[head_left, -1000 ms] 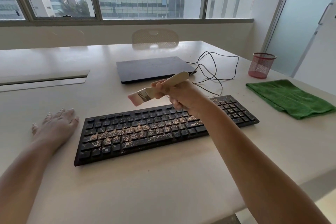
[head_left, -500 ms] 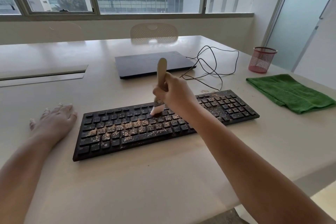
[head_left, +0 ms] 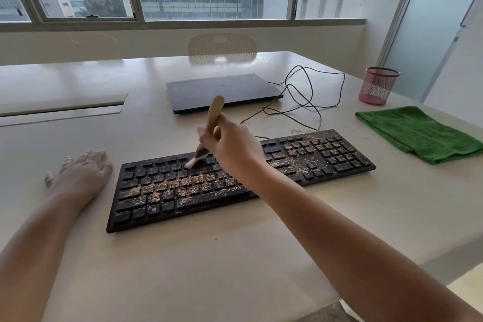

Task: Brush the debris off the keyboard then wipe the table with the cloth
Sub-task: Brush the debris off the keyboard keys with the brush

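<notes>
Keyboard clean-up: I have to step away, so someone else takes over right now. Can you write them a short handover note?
Right hand grips the brush, handle up, bristles on the upper key rows of the keyboard.
Left hand rests flat on the table, just left of the keyboard, holding nothing.
Green cloth lies folded at the right, untouched.
Done: brushing is underway; the top-left rows look mostly clean.
Left: debris still covers the middle rows and the number pad, with some crumbs on the table behind it. Finish brushing, then wipe the table with the cloth.
</notes>
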